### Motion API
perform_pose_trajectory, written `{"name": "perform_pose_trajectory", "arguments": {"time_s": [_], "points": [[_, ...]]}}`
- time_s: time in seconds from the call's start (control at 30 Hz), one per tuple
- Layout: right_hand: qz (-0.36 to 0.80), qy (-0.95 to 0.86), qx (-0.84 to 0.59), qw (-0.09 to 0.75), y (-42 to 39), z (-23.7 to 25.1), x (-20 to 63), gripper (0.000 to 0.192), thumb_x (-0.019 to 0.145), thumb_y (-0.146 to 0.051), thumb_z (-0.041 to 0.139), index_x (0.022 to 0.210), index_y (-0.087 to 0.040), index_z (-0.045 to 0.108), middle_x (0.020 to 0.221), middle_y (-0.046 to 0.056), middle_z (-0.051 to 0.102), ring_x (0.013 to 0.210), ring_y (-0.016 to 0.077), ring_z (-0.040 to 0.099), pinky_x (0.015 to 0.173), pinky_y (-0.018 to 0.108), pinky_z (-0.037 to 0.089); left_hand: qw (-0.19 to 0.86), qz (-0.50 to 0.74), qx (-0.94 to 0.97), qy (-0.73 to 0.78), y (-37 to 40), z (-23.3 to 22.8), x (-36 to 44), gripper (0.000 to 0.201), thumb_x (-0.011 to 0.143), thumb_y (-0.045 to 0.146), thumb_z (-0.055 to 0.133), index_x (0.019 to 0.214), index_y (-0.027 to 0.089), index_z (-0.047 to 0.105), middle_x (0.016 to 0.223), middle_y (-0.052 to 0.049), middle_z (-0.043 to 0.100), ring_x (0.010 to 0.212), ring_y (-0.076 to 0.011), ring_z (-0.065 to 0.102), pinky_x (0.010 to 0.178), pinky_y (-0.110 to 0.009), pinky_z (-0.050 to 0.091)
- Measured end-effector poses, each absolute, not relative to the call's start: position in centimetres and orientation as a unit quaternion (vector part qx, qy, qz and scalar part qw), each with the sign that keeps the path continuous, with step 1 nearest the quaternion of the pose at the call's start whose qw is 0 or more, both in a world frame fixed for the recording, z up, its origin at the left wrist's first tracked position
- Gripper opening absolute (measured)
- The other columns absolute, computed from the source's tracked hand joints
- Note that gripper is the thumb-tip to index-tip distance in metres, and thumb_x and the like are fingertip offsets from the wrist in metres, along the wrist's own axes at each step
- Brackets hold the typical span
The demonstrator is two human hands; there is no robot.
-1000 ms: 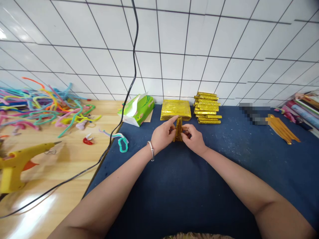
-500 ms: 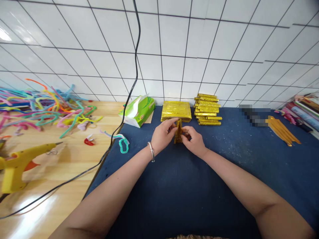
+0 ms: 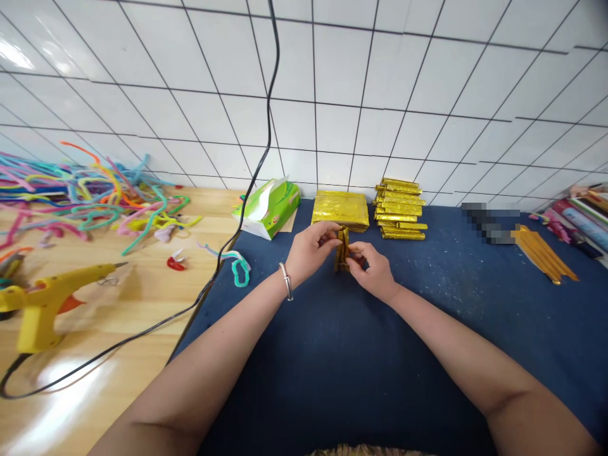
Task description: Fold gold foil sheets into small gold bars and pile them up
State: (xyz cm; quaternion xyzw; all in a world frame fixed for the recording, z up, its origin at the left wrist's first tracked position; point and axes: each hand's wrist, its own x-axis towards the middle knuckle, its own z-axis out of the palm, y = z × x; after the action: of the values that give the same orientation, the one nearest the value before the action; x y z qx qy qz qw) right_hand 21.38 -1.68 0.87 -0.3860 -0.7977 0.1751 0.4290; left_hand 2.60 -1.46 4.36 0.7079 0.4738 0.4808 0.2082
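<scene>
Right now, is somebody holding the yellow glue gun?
No, the yellow glue gun lies on the wooden tabletop, while the left hand and right hand hold the folded gold piece.

over the remote feed, i lose parts of the folded gold foil (image 3: 342, 255) behind fingers of the left hand (image 3: 306, 253) and right hand (image 3: 375, 272). pixelation keeps me from identifying the dark object (image 3: 488, 225). the top edge crops the black cable (image 3: 269, 120), the left the pipe cleaners (image 3: 92, 190).

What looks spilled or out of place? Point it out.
Pale specks mark the blue cloth right of the right hand, perhaps dust. Colorful pipe cleaners lie tangled at left, unlike the neat gold stack.
</scene>
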Motion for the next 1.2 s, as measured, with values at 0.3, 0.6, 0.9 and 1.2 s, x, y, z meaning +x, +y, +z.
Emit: {"name": "perform_pose_trajectory", "arguments": {"time_s": [0.3,0.6,0.9,1.2], "points": [[0.176,-0.804,-0.377,0.425,-1.9,1.3,21.3,0.027,0.082,-0.025,0.054,0.109,-0.024,0.055,0.087,0.002,0.064,0.071,0.0139,0.062,0.069,0.029,0.054,0.207,0.492,0.716,0.449,-1.5,5.2,2.2,0.014,0.078,0.017,0.065,0.091,0.019,0.062,0.078,0.002,0.063,0.07,-0.0092,0.058,0.067,-0.022,0.046],[0.189,-0.803,-0.377,0.422,-2.2,1.7,21.2,0.026,0.081,-0.024,0.055,0.107,-0.024,0.055,0.088,0.002,0.065,0.072,0.0139,0.063,0.069,0.029,0.055,0.171,0.481,0.751,0.418,-1.4,5.9,1.5,0.005,0.079,0.02,0.065,0.081,0.018,0.061,0.077,0.0,0.058,0.071,-0.0109,0.053,0.065,-0.023,0.044],[0.194,-0.799,-0.375,0.427,-2.5,2.1,21.1,0.024,0.082,-0.023,0.054,0.106,-0.024,0.057,0.09,0.002,0.065,0.073,0.0138,0.063,0.069,0.029,0.054,0.178,0.508,0.739,0.405,-1.3,5.8,1.2,0.004,0.079,0.019,0.066,0.078,0.018,0.062,0.075,0.001,0.057,0.072,-0.0112,0.052,0.065,-0.023,0.044],[0.175,-0.803,-0.377,0.427,-2.2,2.2,21.2,0.022,0.083,-0.023,0.052,0.104,-0.024,0.059,0.092,0.003,0.066,0.079,0.0157,0.062,0.076,0.032,0.053,0.184,0.548,0.721,0.381,-1.5,5.6,1.4,0.006,0.077,0.018,0.068,0.076,0.019,0.062,0.087,-0.002,0.062,0.088,-0.014,0.059,0.082,-0.03,0.048]]}}
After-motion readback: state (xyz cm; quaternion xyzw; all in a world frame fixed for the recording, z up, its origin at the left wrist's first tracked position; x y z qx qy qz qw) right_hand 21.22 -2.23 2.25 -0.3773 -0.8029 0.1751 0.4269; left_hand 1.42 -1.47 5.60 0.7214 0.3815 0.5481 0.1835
